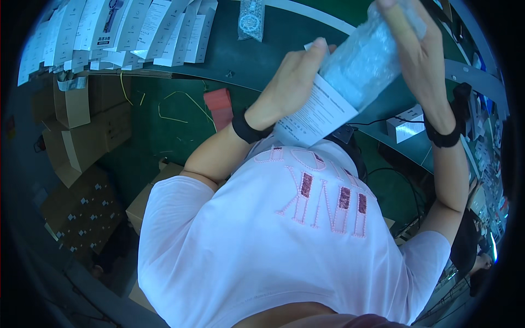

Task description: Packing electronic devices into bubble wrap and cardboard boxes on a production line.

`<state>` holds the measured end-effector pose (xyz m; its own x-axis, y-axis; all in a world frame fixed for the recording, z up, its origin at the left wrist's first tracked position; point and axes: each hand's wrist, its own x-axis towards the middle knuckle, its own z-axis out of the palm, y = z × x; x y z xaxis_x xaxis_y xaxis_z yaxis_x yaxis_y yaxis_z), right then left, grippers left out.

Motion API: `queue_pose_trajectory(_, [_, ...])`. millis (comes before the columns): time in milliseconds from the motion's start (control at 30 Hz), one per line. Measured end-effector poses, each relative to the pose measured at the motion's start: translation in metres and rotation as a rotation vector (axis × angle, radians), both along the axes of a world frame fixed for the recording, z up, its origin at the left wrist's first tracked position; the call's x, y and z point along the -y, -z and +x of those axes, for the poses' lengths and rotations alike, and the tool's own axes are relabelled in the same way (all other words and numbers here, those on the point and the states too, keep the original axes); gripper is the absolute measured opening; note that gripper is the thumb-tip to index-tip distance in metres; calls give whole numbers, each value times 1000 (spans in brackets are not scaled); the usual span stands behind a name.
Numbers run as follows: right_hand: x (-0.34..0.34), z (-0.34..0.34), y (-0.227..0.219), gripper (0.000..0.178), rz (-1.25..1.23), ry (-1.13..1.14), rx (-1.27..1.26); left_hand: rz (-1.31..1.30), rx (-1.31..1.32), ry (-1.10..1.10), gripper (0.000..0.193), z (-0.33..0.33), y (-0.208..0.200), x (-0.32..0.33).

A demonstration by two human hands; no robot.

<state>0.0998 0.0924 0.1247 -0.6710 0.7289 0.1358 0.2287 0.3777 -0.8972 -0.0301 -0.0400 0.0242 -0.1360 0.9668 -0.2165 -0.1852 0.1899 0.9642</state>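
My left hand (292, 82) grips a white printed carton (320, 117) in front of my chest, the thumb along its upper edge. A bubble-wrapped item (363, 63) lies tilted at the carton's upper end. Whether its lower end is inside the carton or over its face, I cannot tell. My right hand (421, 57) is closed round the far upper end of that wrapped item. Another clear-wrapped item (251, 22), with a round part showing, lies on the green tabletop (219, 68).
Several white cartons (117, 33) stand in a row at the far left of the table. A small white box (406, 127) and a dark cable are at the right. Brown cardboard boxes (82, 131) and a red piece (219, 106) are lower on the left.
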Motion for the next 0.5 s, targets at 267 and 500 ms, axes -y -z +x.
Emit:
queue_pose_trajectory(267, [18, 33, -8, 32, 271, -452, 647, 133, -237, -93, 54, 3, -9, 3])
queue_pose_trajectory(500, [-61, 70, 150, 29, 133, 114, 500, -23, -144, -436, 58, -40, 18, 18])
